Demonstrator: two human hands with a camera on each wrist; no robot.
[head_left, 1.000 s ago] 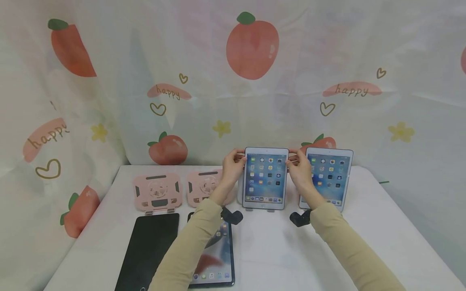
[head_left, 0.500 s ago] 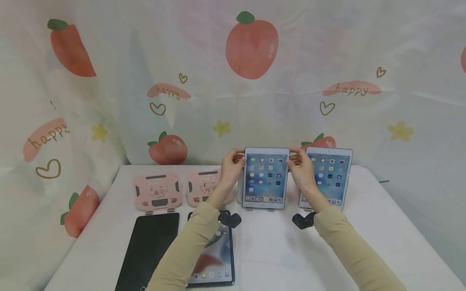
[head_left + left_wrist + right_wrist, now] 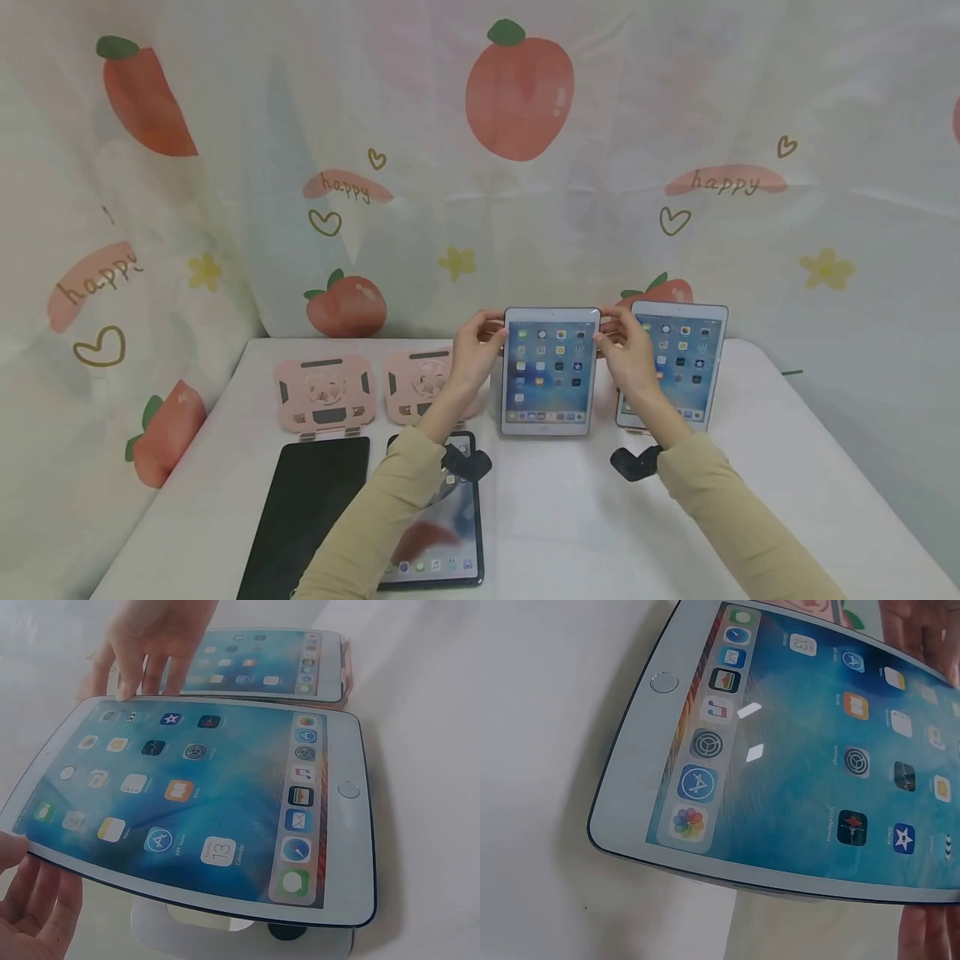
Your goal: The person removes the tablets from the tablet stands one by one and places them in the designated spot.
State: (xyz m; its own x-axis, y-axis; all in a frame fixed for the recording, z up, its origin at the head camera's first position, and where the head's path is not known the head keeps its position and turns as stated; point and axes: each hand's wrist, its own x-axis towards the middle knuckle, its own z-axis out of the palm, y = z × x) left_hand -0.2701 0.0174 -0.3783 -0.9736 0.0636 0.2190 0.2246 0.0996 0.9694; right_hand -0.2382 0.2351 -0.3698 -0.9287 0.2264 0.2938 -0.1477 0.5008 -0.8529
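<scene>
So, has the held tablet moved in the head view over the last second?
Yes, slightly: the held tablet is lower in the image, judged against the leftmost pink stand.

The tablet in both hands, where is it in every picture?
Head: the tablet is just right of and below the middle, between left hand and right hand.
Left wrist: the tablet stretches across the middle.
Right wrist: the tablet fills the upper right, partly cut off.
Shared landmark: its icon strip, low in head, right in left wrist, left in right wrist.
</scene>
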